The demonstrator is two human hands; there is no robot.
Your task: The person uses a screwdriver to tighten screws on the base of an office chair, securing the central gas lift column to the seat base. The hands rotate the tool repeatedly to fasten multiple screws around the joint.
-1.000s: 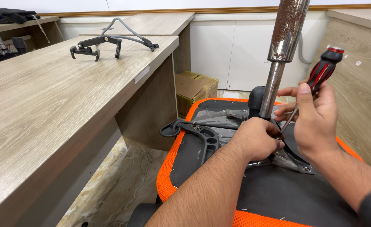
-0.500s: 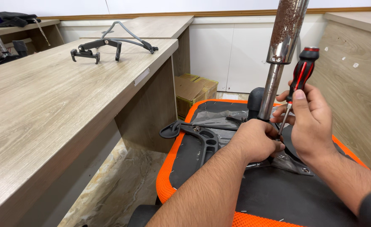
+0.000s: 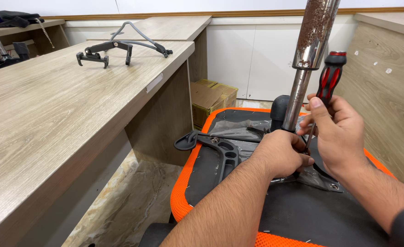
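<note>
Wooden desks (image 3: 51, 119) at left, black armrest parts (image 3: 115, 48) upper left, cardboard box (image 3: 211, 98) at centre, overturned orange chair seat (image 3: 183, 192) below, rusty gas cylinder (image 3: 309, 55) upright, left hand (image 3: 279, 153) gripping its base, right hand (image 3: 337, 132) grasping red-black screwdriver (image 3: 327, 84).

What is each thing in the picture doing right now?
Left hand: closed around the foot of the metal post.
Right hand: gripping the screwdriver.
Screwdriver: upright, tip hidden between the hands.
Metal post: standing up, rusty on top.
Chair seat: upside down, underside showing.
Cardboard box: on the floor, flaps shut.
Black arm part: lying on the desk.
</note>
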